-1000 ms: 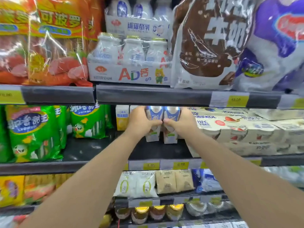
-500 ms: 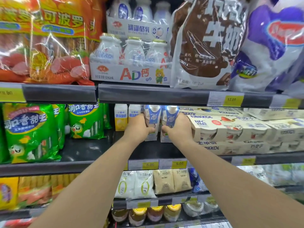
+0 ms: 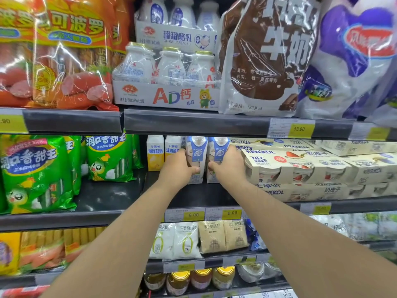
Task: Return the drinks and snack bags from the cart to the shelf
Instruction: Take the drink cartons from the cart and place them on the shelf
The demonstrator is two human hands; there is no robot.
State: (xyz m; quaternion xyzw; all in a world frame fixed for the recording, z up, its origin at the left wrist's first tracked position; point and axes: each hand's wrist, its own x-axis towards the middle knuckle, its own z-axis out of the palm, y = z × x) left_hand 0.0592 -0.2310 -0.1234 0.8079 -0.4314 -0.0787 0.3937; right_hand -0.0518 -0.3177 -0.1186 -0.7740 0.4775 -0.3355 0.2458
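Both arms reach to the middle dark metal shelf (image 3: 107, 196). The left hand (image 3: 178, 166) curls its fingers around a blue-and-white drink carton (image 3: 196, 155), and the right hand (image 3: 228, 166) grasps its twin, a second blue-and-white drink carton (image 3: 217, 153), just beside it. Both cartons stand upright on the shelf between yellow-and-white milk cartons (image 3: 155, 152) and cream cardboard yogurt multipacks (image 3: 300, 166).

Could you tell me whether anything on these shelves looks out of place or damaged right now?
Nothing stands out. The left hand and right hand each hold an upright blue-and-white carton on the middle shelf; neighbouring packs look intact, with no spills visible.
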